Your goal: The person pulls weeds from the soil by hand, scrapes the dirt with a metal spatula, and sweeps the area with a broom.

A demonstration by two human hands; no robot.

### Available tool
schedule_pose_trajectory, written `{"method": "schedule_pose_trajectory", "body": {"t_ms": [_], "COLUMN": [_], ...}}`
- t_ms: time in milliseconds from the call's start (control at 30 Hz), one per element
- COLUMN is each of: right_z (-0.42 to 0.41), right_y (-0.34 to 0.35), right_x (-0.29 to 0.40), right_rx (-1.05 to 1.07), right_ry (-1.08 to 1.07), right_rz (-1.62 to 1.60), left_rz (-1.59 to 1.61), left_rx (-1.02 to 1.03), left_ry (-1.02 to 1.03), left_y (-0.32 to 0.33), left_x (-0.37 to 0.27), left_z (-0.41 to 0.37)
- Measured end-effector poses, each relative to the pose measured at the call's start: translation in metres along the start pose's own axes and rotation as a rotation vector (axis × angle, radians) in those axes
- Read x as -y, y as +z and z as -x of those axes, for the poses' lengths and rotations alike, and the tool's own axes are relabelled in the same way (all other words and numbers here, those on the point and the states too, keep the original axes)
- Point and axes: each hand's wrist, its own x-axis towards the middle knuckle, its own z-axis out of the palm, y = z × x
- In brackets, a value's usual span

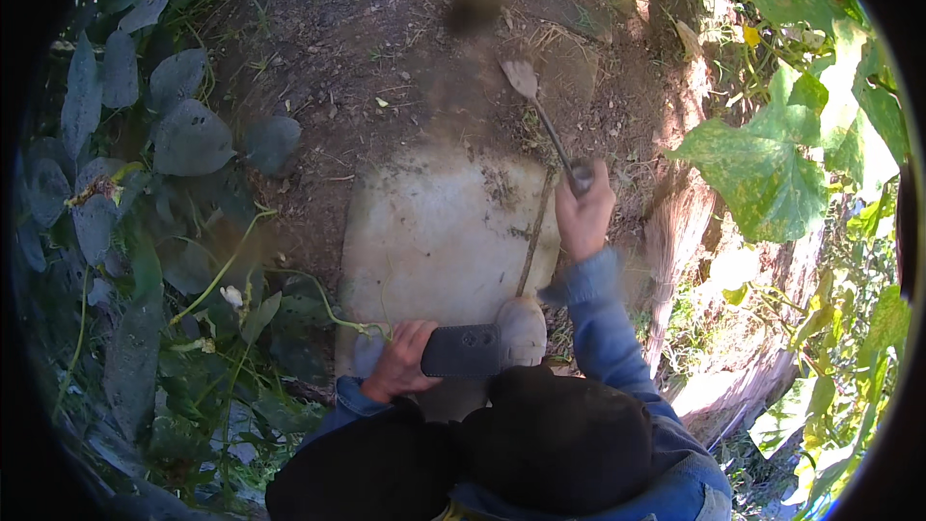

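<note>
My right hand [586,211] is closed round the grip of a small long-shanked garden trowel [553,132]. Its flat, soil-dusted blade [521,79] points away from me over the bare earth; whether it touches the soil I cannot tell. Low in the view, my left hand [405,362] holds a mobile phone in a dark stitched case [461,351]. The phone's back with its camera openings faces up, and its screen is hidden. Beneath both hands lies a pale stone or concrete slab [434,224], with a light shoe [524,329] on it beside the phone.
Dark soil [325,51] with dry grass spreads beyond the slab. Broad leafy vines [192,134] crowd the left, and one tendril [311,282] reaches towards my left hand. Large sunlit leaves [759,159] overhang the right, near a bundle of dry stalks or fibres [676,231].
</note>
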Motion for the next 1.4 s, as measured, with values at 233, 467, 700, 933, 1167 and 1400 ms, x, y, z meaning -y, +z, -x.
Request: {"method": "schedule_pose_trajectory", "body": {"t_ms": [233, 467, 700, 933, 1167, 1400], "right_z": [-0.039, -0.042, -0.078, -0.124, -0.017, -0.092], "right_y": [0.012, 0.056, 0.046, 0.095, 0.023, 0.088], "right_x": [0.025, 0.03, 0.075, 0.079, 0.05, 0.08], "right_rx": [0.136, 0.173, 0.315, 0.213, 0.314, 0.275], "right_ry": [-0.06, -0.165, -0.184, -0.366, -0.189, -0.384], "right_rz": [-0.085, -0.084, 0.005, 0.068, 0.025, -0.03], "left_rz": [-0.042, -0.044, -0.055, -0.071, -0.041, -0.083], "left_rx": [-0.001, 0.026, -0.008, 0.012, -0.012, 0.024], "left_ry": [0.0, 0.02, -0.002, 0.047, 0.0, 0.021], "left_y": [-0.003, 0.0, -0.007, -0.001, -0.002, 0.001], "left_x": [0.001, 0.001, 0.0, -0.002, -0.003, -0.002], "left_z": [0.004, -0.004, 0.007, -0.004, 0.003, 0.002]}}
